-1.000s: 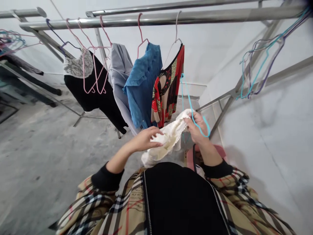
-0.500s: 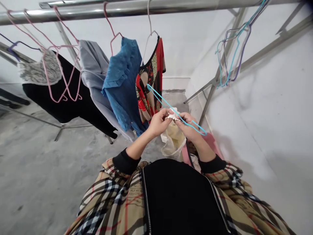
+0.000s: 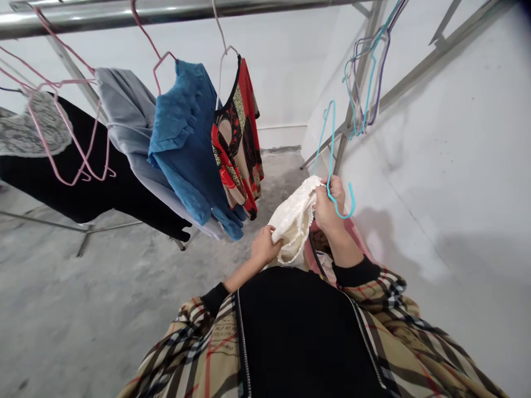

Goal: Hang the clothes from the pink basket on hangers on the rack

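We're right on the white lacy garment here, bunched up and hanging in the air in front of the person's chest, and both hands are working on it! The left hand is coming in at 7 o'clock, its grip clenching the lower fold of the cloth. The right hand is up at 2 o'clock, grasping the garment's top edge, with a teal wire hanger running up from those fingers and curling round beside them. We can't tell whether the grip is closing on that wire too!

Just below the right forearm, a pink basket is showing its rim. Out at 10 o'clock, a blue shirt and a red-and-black patterned top are hanging from a steel rail, with a grey garment and a black lace-trimmed top farther along. A bunch of spare hangers is dangling at 1 o'clock, and a concrete floor is stretching beneath it all.
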### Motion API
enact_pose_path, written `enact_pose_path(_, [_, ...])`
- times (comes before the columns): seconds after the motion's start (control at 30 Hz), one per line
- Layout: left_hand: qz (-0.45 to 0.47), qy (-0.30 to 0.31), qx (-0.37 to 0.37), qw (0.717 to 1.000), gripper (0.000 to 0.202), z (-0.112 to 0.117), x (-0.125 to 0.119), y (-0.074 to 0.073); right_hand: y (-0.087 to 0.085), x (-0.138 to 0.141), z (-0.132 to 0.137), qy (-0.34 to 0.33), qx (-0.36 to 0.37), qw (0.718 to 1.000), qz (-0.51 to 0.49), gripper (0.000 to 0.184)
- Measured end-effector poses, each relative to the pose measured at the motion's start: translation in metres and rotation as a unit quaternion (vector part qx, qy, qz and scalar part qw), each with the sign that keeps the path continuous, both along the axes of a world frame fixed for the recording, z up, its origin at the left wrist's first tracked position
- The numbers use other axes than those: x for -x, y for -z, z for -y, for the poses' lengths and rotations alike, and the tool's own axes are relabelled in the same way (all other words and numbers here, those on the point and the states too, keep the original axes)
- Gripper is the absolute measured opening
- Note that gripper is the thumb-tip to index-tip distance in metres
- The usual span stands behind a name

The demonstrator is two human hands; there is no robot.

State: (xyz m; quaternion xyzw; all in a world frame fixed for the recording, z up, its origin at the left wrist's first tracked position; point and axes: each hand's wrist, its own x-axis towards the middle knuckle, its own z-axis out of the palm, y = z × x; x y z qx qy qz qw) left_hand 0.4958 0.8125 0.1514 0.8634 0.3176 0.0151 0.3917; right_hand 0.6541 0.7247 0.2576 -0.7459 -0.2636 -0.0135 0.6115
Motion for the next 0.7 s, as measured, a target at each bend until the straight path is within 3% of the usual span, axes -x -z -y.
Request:
enact_pose_path(0.13, [-0.019, -0.075, 0.027, 0.997, 0.046, -0.001, 0.009, 0.021, -0.002, 0.001, 0.008, 0.055, -0.031, 0.998, 0.021, 0.021])
enact_pose_path(0.23, [0.042, -0.127, 0.132, 0.982, 0.047, -0.001, 0.015, 0.025, -0.002, 0.006, 0.01, 0.07, -0.022, 0.997, 0.037, 0.019])
enact_pose_path(0.43, [0.061, -0.122, 0.324, 0.936, 0.036, 0.016, 0.005, 0.031, -0.006, 0.018, 0.009, 0.063, -0.018, 0.996, 0.054, 0.015])
enact_pose_path(0.53, [0.082, -0.152, 0.419, 0.891, 0.026, 0.01, -0.004, 0.027, -0.011, 0.02, 0.018, 0.074, -0.001, 0.995, 0.07, 0.01])
enact_pose_path(0.6, [0.124, -0.191, 0.473, 0.851, 0.023, -0.007, -0.006, 0.017, -0.009, 0.018, 0.03, 0.082, 0.028, 0.992, 0.092, 0.009])
enact_pose_path(0.7, [0.195, -0.242, 0.531, 0.788, 0.019, -0.041, -0.004, -0.005, 0.006, 0.013, 0.056, 0.048, 0.095, 0.99, 0.092, 0.009])
